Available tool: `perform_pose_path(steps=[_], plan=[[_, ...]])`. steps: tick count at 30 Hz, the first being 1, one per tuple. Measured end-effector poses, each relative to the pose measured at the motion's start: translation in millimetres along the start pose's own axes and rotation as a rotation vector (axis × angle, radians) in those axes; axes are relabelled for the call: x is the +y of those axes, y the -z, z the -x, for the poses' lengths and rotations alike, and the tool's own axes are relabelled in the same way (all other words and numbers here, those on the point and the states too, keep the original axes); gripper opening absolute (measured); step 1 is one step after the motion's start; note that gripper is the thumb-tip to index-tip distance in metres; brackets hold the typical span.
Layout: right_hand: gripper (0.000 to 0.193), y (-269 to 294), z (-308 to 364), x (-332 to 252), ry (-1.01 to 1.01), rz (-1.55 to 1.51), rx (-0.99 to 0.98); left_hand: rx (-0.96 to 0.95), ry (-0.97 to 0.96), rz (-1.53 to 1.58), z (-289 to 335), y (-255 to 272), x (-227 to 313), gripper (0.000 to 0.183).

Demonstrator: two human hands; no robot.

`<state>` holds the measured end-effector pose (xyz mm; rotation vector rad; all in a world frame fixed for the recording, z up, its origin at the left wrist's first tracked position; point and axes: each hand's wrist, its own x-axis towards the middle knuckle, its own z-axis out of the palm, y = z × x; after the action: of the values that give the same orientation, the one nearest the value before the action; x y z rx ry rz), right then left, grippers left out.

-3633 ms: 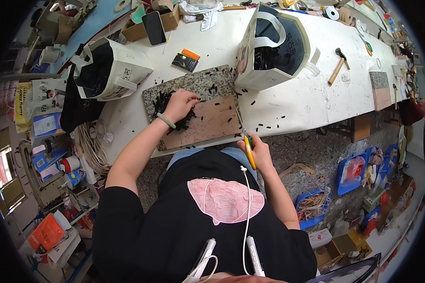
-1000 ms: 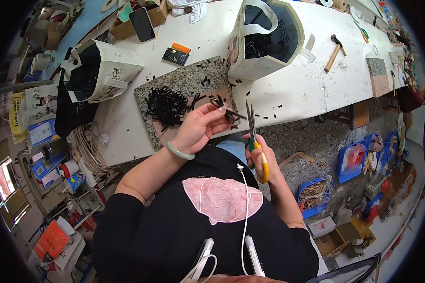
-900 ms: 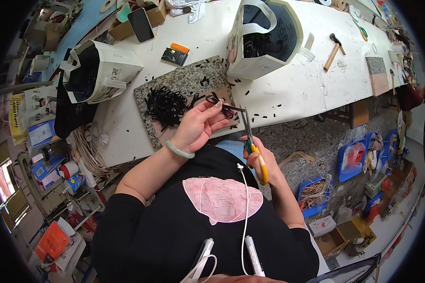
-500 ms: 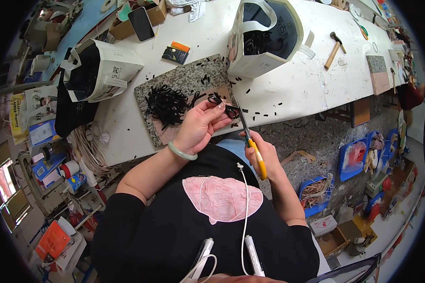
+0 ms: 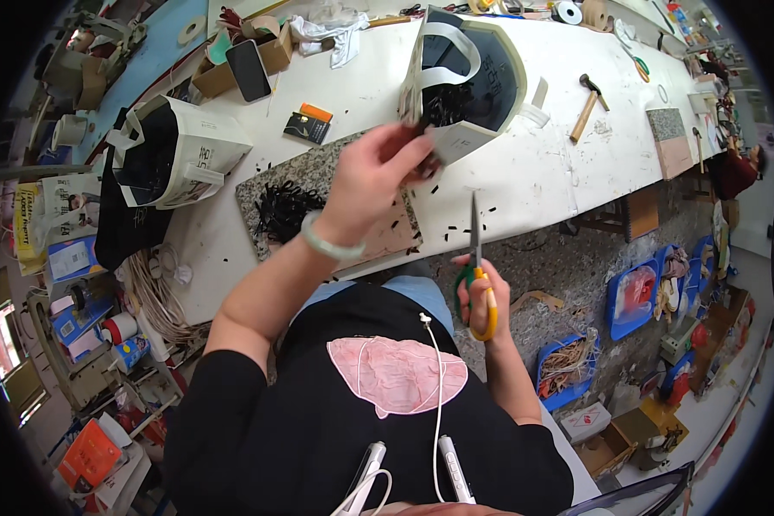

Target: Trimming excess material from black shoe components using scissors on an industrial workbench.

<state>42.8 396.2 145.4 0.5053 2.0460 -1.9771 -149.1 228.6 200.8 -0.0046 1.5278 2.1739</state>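
Observation:
My left hand (image 5: 374, 176) is raised over the stone slab (image 5: 318, 169), just in front of the right-hand paper bag (image 5: 466, 142). Its fingers are closed, with a bit of black looped strip showing at the tips; motion blurs it. Inside that bag lie many black strips (image 5: 445, 105). Nearer to me, my right hand (image 5: 488, 301) grips scissors (image 5: 476, 230) with yellow and green handles, blades pointing away from me and shut or nearly so. A pile of black looped strips (image 5: 285, 211) rests on the slab, partly behind my left forearm.
Another paper bag (image 5: 211, 155) stands at the left. Beyond the slab are a small black box (image 5: 306, 128) and a phone (image 5: 248, 70). A hammer (image 5: 586, 113) lies to the right on the white table (image 5: 542, 181). Small black scraps are scattered near the slab.
My left hand has moved away from the scissors, up and forward to the right-hand bag, with black strip in it. The scissors have drawn back slightly right and their blades have closed.

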Motion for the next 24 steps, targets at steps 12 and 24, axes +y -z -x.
perform_pose_path(steps=[12, 24], plan=[[0.057, 50, -77, 94, -0.200, 0.749, 0.582, 0.275, -0.404, -0.578, -54, 75, 13, 0.042], [0.037, 83, -184, 136, 0.435, 1.192, 0.393, 0.645, -0.015, -1.239, 109, 283, -192, 0.086]])
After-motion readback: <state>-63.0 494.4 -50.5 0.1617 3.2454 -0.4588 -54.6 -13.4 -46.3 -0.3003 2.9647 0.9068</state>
